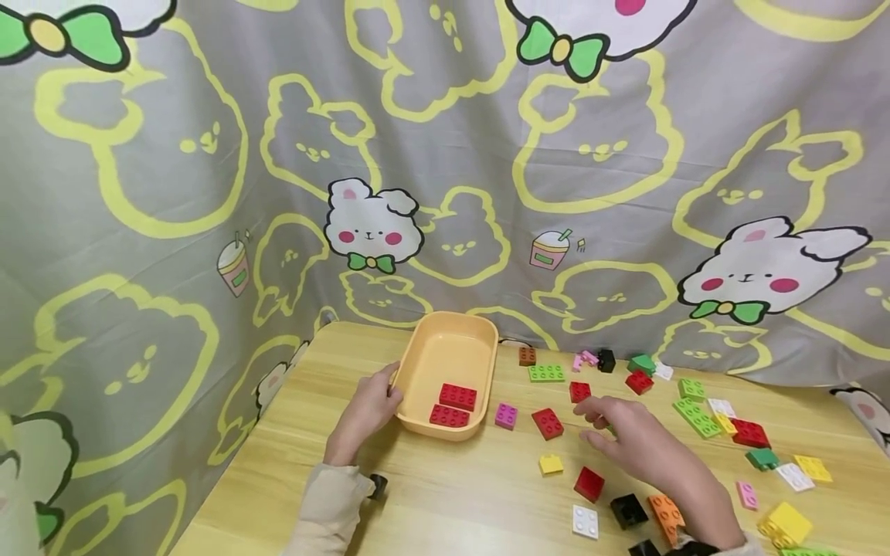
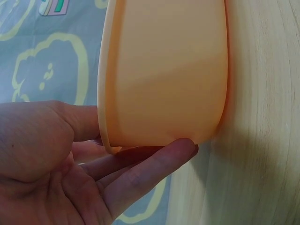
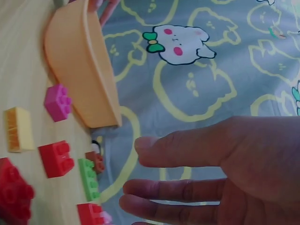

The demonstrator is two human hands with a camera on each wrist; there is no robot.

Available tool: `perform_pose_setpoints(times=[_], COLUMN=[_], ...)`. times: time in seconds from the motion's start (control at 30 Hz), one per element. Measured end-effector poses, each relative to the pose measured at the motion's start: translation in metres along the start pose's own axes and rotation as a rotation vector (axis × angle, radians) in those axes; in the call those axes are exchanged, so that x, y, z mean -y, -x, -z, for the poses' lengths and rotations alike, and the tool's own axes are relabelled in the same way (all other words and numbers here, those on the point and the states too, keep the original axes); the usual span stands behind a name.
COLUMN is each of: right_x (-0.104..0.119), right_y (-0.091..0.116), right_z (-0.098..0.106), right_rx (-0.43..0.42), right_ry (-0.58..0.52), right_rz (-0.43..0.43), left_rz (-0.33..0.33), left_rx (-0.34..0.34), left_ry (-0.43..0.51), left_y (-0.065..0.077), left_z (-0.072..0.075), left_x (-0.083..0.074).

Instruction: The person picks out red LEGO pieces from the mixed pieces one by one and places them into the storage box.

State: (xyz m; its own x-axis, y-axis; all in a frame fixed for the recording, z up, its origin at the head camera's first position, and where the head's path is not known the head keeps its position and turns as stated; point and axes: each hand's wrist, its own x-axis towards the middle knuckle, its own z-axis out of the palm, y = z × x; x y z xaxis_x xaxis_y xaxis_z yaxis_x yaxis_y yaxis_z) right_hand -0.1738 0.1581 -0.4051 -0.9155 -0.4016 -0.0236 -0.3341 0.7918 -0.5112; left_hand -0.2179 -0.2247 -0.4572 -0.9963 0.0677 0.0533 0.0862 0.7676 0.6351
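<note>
An orange plastic bin point(image 1: 410, 371) stands on the table with two red toy bricks point(image 1: 457, 396) lying at its near end. My left hand point(image 1: 367, 405) holds the bin at its left side. In the left wrist view the thumb hooks over the rim and the fingers point(image 2: 150, 176) press along the outer wall. My right hand point(image 1: 636, 436) hovers above the scattered bricks with nothing in it, fingers spread and slightly bent. Just past its fingertips are a small red brick point(image 1: 580, 392) and a larger red brick point(image 1: 548, 423). A green piece shows partly hidden under the hand.
A magenta brick point(image 1: 506, 416) sits right of the bin. A yellow brick point(image 1: 551, 464), a white brick point(image 1: 585, 522) and a black brick point(image 1: 629, 510) lie nearer me. Several more bricks, including a long green one point(image 1: 697, 418), spread rightward. A patterned curtain point(image 1: 459, 154) hangs behind the table.
</note>
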Motion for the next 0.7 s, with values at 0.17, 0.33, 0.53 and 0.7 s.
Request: perform_pose_setpoints(times=[0.17,0.33,0.53,0.7], right_x=[-0.013,-0.019,-0.017,-0.016], right_y=[0.006,0.009,0.008,0.008], right_z=[-0.013,-0.027,-0.039,-0.045], right_rx=[0.108,0.166,0.209,0.22], right_ry=[-0.029,0.011,0.031,0.029], right_rz=[-0.05,-0.072,-0.08,-0.112], left_rz=[-0.006,-0.029,-0.011,-0.013], left_rx=[-0.002,-0.01,-0.009,-0.004], left_ry=[0.012,0.01,0.007,0.001], left_y=[-0.001,-0.001,-0.001,-0.001], left_z=[-0.004,-0.003,-0.001,-0.001], left_x=[0.0,-0.001,0.0,0.001])
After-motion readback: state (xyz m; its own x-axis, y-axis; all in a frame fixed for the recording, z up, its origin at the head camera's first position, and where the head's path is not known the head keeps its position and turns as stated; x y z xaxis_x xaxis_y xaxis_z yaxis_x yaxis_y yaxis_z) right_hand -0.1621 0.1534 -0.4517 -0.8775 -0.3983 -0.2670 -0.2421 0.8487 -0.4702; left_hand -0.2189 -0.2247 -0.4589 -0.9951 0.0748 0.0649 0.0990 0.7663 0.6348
